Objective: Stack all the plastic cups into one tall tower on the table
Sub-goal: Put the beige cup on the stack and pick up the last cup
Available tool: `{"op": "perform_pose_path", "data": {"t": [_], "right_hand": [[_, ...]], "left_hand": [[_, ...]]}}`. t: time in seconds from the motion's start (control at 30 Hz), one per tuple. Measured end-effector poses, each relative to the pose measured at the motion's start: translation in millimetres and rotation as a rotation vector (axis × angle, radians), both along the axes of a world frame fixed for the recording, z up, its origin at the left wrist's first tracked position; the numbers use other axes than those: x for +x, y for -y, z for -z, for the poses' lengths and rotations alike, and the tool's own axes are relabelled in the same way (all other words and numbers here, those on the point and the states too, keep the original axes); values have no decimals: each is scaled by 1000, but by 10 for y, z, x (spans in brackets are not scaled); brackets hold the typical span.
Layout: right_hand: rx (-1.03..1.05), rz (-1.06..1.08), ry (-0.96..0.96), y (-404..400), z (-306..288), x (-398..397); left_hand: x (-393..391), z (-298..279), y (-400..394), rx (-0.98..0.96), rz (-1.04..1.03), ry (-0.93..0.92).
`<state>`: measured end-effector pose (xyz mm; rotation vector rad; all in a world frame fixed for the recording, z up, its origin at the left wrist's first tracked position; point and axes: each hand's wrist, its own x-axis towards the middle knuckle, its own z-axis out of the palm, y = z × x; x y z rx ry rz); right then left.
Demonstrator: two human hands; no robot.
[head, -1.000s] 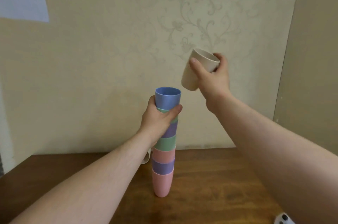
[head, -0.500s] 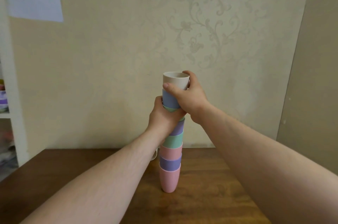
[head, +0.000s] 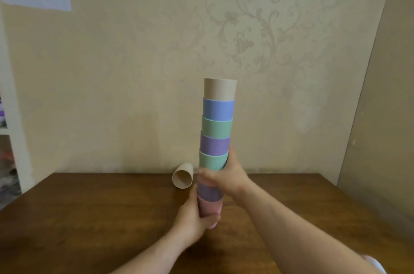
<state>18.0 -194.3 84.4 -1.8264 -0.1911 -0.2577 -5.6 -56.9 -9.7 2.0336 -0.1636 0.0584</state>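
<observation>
Patterned beige wallpaper backs a dark wooden table (head: 89,217), on which a tower of nested plastic cups (head: 217,139) is stood upright: beige on top, then blue, green, purple, green, purple and pink at the base. The pink cup is gripped by the left hand (head: 195,222), the middle by the right hand (head: 224,175). A beige cup (head: 182,175) is lying on its side just left of the tower.

8 nested cups in tower (head: 217,139), 1 loose beige cup (head: 182,175) on its side, 2 hands, 1 table (head: 89,217)
</observation>
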Motion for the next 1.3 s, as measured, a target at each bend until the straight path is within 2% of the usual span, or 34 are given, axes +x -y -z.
{"op": "perform_pose_path", "data": {"t": [0.1, 0.2, 0.27, 0.33, 0.43, 0.63, 0.77, 0.9, 1.07, 1.3], "right_hand": [[-10, 36, -96, 22, 592, 0], [-5, 73, -107, 72, 775, 120], [22, 102, -107, 100, 783, 263], [43, 131, -107, 114, 804, 413], [34, 148, -105, 92, 855, 610], [17, 134, -105, 49, 874, 924], [47, 122, -107, 43, 918, 1048], [48, 109, -105, 44, 912, 1028], [45, 116, -122, 20, 882, 846], [54, 114, -148, -32, 904, 355]], "left_hand": [[62, 213, -80, 236, 62, -51], [269, 166, -247, 407, 156, -33], [478, 84, -386, 548, 116, 65], [683, -4, -474, 687, -48, 229], [920, -157, -489, 674, -217, 249], [1381, -85, -348, 753, -78, 40], [1426, 133, -278, 727, -180, 73], [1304, 190, -417, 670, -307, 193], [939, -33, -785, 686, -313, 114], [407, -355, -1191, 427, -296, 122]]}}
